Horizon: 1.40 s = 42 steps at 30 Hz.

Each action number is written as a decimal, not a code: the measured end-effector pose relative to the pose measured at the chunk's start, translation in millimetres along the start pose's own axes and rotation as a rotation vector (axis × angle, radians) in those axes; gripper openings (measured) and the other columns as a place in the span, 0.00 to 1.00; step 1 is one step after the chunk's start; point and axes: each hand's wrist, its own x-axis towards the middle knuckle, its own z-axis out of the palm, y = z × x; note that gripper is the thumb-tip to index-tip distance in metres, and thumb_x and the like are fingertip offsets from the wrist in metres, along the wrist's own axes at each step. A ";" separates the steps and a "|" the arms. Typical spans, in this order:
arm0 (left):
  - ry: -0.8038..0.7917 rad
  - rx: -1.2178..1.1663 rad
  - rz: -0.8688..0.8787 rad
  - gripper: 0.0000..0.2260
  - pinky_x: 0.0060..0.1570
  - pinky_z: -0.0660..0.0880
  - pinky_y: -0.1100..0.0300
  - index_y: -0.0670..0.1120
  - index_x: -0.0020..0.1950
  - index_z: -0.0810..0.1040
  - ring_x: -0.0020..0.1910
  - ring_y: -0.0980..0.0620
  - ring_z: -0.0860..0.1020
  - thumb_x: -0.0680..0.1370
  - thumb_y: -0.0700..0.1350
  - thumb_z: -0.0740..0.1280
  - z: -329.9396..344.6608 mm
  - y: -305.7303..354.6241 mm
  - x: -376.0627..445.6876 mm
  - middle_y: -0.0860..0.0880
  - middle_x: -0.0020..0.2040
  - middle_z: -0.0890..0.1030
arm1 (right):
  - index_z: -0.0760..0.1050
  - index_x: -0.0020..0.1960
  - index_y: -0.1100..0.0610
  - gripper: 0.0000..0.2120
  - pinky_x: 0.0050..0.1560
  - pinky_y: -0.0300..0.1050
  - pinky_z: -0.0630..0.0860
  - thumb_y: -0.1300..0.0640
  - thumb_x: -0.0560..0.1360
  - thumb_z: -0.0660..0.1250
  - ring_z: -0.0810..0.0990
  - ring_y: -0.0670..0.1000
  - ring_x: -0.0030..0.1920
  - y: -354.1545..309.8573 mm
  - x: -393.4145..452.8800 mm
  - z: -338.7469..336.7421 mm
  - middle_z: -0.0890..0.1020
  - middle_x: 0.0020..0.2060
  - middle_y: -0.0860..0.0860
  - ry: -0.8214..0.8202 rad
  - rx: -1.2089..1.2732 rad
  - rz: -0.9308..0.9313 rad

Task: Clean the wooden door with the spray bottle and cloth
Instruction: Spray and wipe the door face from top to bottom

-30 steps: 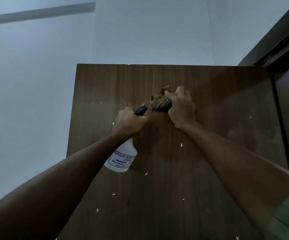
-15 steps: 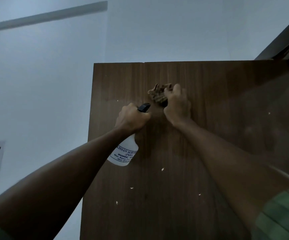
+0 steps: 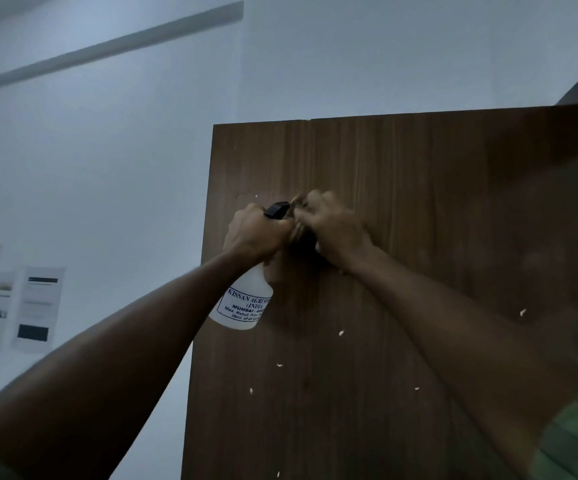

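Lower now than a second ago, your right hand [image 3: 336, 230] bunches the cloth [image 3: 299, 233] against the door [image 3: 419, 202]; left hand [image 3: 256, 233] grips the bottle [image 3: 246, 303]. Wiping underway; next, sweep toward the white specks [image 3: 341, 332] below.

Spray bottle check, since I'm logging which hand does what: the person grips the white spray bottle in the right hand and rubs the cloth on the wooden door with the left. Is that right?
Not quite: the hands are swapped. In the head view the left hand grips the white spray bottle, and the right hand rubs the cloth on the wooden door.
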 end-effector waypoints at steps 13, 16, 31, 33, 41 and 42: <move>0.001 0.135 -0.013 0.13 0.28 0.79 0.58 0.40 0.43 0.82 0.23 0.52 0.80 0.79 0.50 0.71 -35.2 -35.4 4.8 0.43 0.35 0.86 | 0.64 0.75 0.56 0.37 0.54 0.53 0.79 0.67 0.70 0.75 0.73 0.59 0.62 -1.9 61.0 -11.7 0.70 0.67 0.57 0.075 0.061 0.425; 0.032 0.155 -0.020 0.14 0.29 0.80 0.58 0.42 0.40 0.81 0.26 0.50 0.81 0.79 0.52 0.71 -38.8 -44.7 7.6 0.45 0.34 0.84 | 0.58 0.78 0.56 0.44 0.54 0.52 0.78 0.69 0.67 0.74 0.72 0.59 0.63 -7.4 64.7 1.2 0.69 0.68 0.58 0.162 0.137 0.508; 0.004 0.029 0.096 0.15 0.38 0.83 0.39 0.46 0.34 0.80 0.30 0.39 0.82 0.79 0.50 0.72 -68.0 -61.4 23.3 0.39 0.35 0.85 | 0.78 0.68 0.59 0.24 0.40 0.50 0.79 0.71 0.73 0.68 0.78 0.60 0.52 -41.4 81.8 15.6 0.78 0.53 0.59 0.205 -0.131 0.255; 0.010 0.006 0.098 0.14 0.38 0.83 0.39 0.46 0.36 0.81 0.30 0.42 0.80 0.80 0.49 0.72 -72.9 -65.6 26.9 0.40 0.36 0.85 | 0.78 0.65 0.62 0.22 0.41 0.53 0.81 0.73 0.73 0.62 0.78 0.60 0.51 -69.5 87.4 21.8 0.79 0.51 0.60 0.280 -0.059 0.390; 0.022 -0.091 -0.027 0.19 0.31 0.78 0.51 0.42 0.37 0.82 0.28 0.45 0.80 0.72 0.58 0.71 -93.5 -90.9 28.6 0.42 0.35 0.85 | 0.81 0.62 0.56 0.16 0.33 0.46 0.73 0.65 0.76 0.68 0.78 0.57 0.44 -69.9 85.9 47.2 0.79 0.48 0.56 0.239 -0.208 -0.150; 0.015 -0.092 -0.024 0.19 0.30 0.78 0.52 0.41 0.37 0.82 0.26 0.46 0.79 0.73 0.58 0.71 -94.7 -94.4 27.0 0.41 0.36 0.85 | 0.82 0.62 0.55 0.19 0.33 0.46 0.71 0.68 0.74 0.69 0.77 0.57 0.46 -64.6 102.1 43.1 0.79 0.48 0.56 0.295 -0.205 0.054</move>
